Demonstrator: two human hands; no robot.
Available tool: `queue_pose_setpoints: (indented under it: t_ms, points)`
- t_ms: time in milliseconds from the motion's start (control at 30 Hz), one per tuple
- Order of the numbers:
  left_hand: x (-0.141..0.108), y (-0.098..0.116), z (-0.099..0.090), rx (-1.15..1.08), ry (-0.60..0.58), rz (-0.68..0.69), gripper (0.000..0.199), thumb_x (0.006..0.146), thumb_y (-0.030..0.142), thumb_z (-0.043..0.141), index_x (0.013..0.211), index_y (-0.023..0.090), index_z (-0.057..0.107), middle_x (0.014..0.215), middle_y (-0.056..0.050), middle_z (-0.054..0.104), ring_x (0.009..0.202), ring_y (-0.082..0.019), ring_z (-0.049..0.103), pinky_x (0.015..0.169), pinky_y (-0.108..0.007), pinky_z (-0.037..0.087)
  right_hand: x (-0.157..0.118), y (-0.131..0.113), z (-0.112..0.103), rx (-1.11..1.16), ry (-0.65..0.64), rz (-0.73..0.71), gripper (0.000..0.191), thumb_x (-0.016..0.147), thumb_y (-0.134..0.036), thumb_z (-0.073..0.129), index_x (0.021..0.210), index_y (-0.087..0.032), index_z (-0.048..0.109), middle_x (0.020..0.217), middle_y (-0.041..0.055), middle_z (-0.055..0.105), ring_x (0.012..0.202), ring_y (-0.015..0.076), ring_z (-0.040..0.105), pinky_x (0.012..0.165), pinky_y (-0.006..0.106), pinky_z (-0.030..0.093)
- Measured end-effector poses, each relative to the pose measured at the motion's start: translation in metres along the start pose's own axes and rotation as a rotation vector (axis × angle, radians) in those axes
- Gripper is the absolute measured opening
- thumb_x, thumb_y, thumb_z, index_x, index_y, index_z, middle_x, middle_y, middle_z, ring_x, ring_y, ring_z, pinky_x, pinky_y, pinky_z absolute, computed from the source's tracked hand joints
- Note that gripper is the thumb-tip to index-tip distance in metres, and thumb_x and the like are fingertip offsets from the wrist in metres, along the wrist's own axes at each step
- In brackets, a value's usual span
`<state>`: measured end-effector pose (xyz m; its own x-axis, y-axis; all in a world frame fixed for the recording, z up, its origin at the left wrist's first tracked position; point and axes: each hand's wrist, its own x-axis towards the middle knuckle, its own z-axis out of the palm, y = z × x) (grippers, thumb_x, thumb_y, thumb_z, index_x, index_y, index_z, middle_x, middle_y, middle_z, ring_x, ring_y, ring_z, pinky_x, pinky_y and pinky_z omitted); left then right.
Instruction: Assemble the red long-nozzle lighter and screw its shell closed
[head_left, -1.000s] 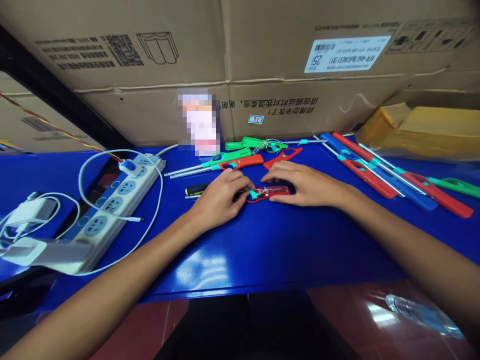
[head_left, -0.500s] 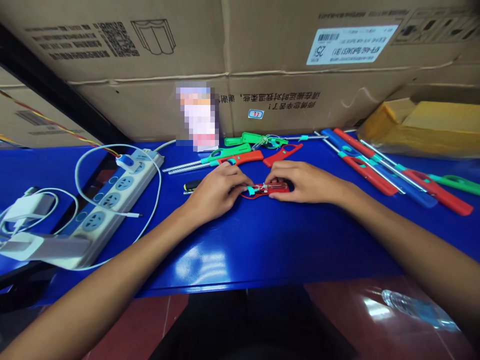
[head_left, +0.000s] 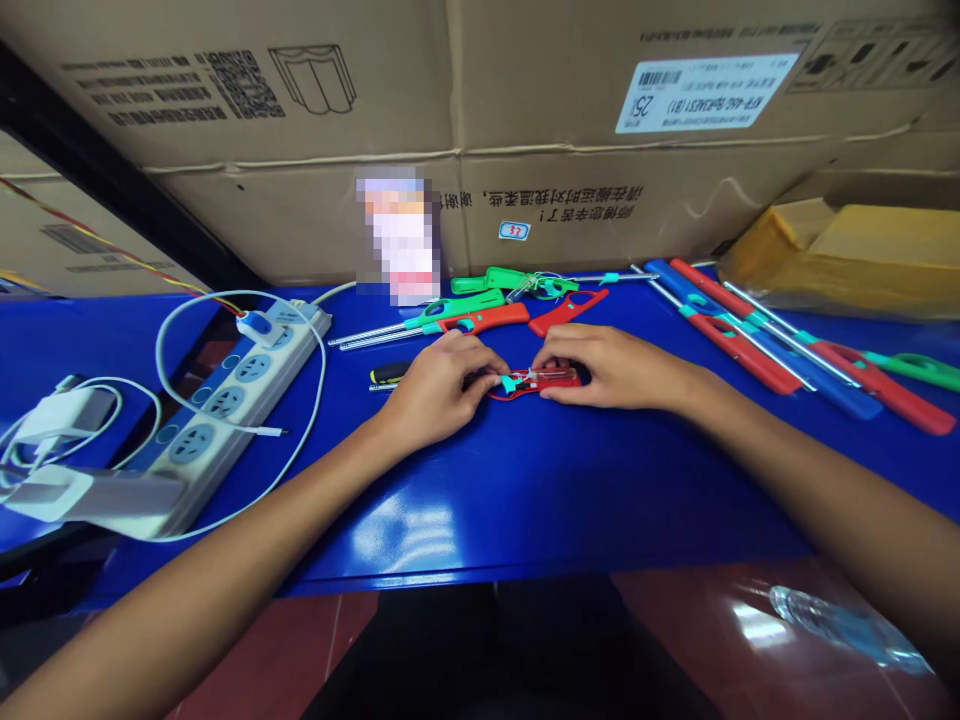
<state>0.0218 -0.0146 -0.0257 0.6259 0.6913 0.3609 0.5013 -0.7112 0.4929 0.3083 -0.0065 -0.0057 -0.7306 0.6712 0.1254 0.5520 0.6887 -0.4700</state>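
An opened red lighter [head_left: 556,379] lies on the blue table between my hands, its clear tank, thin wires and turquoise trigger [head_left: 510,383] showing. My left hand [head_left: 454,378] pinches its left end near the trigger; the fingertips partly cover it. Around the right end of the red casing, my right hand [head_left: 592,368] closes with thumb and fingers. Just beyond, a loose red half shell [head_left: 568,312] lies beside an orange-red lighter [head_left: 491,319] and a green lighter [head_left: 457,308]. Further back is an opened green lighter [head_left: 506,279] with its parts exposed. A yellow-and-black screwdriver [head_left: 388,374] is partly hidden behind my left hand.
Several long lighters [head_left: 772,340] lie at the right, near a yellow-taped carton [head_left: 885,245]. A white power strip [head_left: 225,400] with cables and chargers occupies the left. A blurred phone-like screen [head_left: 405,235] leans against the large cardboard box [head_left: 525,90]. A plastic bottle [head_left: 847,628] is below.
The turquoise trigger at my left fingertips looks slightly shifted and tilted. Both hands stay on the red lighter; the whole view has moved a little.
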Motion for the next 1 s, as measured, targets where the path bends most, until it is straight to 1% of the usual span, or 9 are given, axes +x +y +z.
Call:
queue_pose_setpoints:
  t_ms: [233,333,500,667,800,1000]
  points:
    - [-0.002,0.002,0.008,-0.044,0.028,-0.057,0.015,0.099,0.011,0.070,0.104,0.021,0.080,0.101,-0.004,0.081,0.098,-0.023,0.070,0.092,-0.040,0.055,0.000,0.002,0.002,-0.007,0.026,-0.066,0.019,0.100,-0.036,0.072,0.109,-0.020,0.077,0.100,0.0061,0.071,0.089,0.0218,0.068,0.081,0.034,0.050]
    - [-0.002,0.002,0.008,-0.036,0.037,-0.055,0.016,0.099,0.010,0.071,0.104,0.022,0.080,0.102,-0.003,0.082,0.099,-0.023,0.071,0.093,-0.040,0.055,0.000,0.002,0.003,-0.038,0.032,-0.069,0.018,0.100,-0.036,0.071,0.109,-0.021,0.078,0.101,0.0061,0.072,0.090,0.0221,0.068,0.081,0.034,0.050]
    - [-0.001,0.004,0.007,0.019,0.034,-0.066,0.017,0.099,0.009,0.068,0.102,0.022,0.079,0.101,-0.003,0.082,0.097,-0.024,0.071,0.092,-0.041,0.055,0.000,0.002,0.002,-0.059,0.023,-0.055,0.019,0.101,-0.039,0.070,0.109,-0.022,0.076,0.101,0.0057,0.072,0.089,0.0214,0.068,0.079,0.033,0.049]
    - [-0.001,0.006,0.007,-0.004,0.032,-0.121,0.016,0.098,0.009,0.069,0.100,0.022,0.077,0.098,-0.002,0.081,0.096,-0.023,0.071,0.093,-0.041,0.056,0.000,-0.001,0.001,-0.070,0.000,-0.026,0.021,0.101,-0.039,0.070,0.110,-0.021,0.077,0.105,0.0069,0.072,0.089,0.0218,0.067,0.079,0.034,0.048]
    - [-0.001,0.010,0.009,-0.002,0.034,-0.158,0.014,0.098,0.010,0.068,0.099,0.021,0.077,0.097,-0.002,0.081,0.095,-0.023,0.069,0.091,-0.041,0.055,-0.001,0.000,0.001,-0.079,0.002,-0.034,0.022,0.101,-0.039,0.070,0.110,-0.020,0.077,0.105,0.0075,0.072,0.090,0.0223,0.067,0.079,0.034,0.048]
    - [-0.001,0.012,0.009,0.045,0.042,-0.101,0.017,0.098,0.008,0.064,0.098,0.021,0.074,0.095,-0.003,0.079,0.093,-0.024,0.068,0.091,-0.042,0.053,0.000,0.000,0.001,-0.065,0.017,-0.043,0.021,0.100,-0.039,0.070,0.109,-0.022,0.077,0.102,0.0065,0.072,0.089,0.0221,0.067,0.079,0.034,0.048]
